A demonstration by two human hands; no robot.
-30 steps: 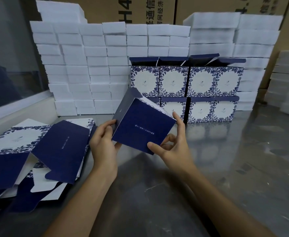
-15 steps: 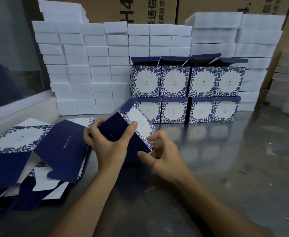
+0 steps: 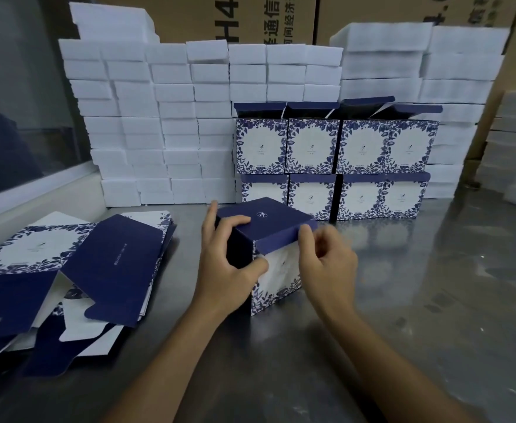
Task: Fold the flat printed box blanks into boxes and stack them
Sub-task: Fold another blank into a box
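**Ninth box nearly closed; a pile of blanks left**

Box in hand [image 3: 276, 254] stands upright on the steel table [image 3: 403, 300], just in front of the stacked boxes. Navy top panel with a small white emblem; the side facing the camera is white with a blue floral border, blurred.

Left hand [image 3: 229, 264] wraps the box's left corner: fingers over the top edge, thumb pressed on the front face. It is closed on the box, steadying it. Right hand [image 3: 326, 261] pinches the front lip of the navy lid flap [image 3: 278, 241] between thumb and fingers, narrow grip, motion-blurred. Looks like the tuck-in of the lid, the last fold on this box.

Done so far: eight finished boxes [image 3: 336, 160] against the back, two rows of four, touching side by side. Top row's lids stand ajar; lower row's look shut.

Left to do: a loose heap of flat blanks [image 3: 67, 276] at the left of the table, overlapping, several deep; exact count cannot be told. This box has yet to join the stack.

Behind: a wall of plain white foam blocks [image 3: 159, 117], no print.

Writing: brown cartons [image 3: 250, 16] at the top show "H4" sideways and Chinese characters, including "通信", partly cut off. Blanks and boxes carry small text lines, too small to read.
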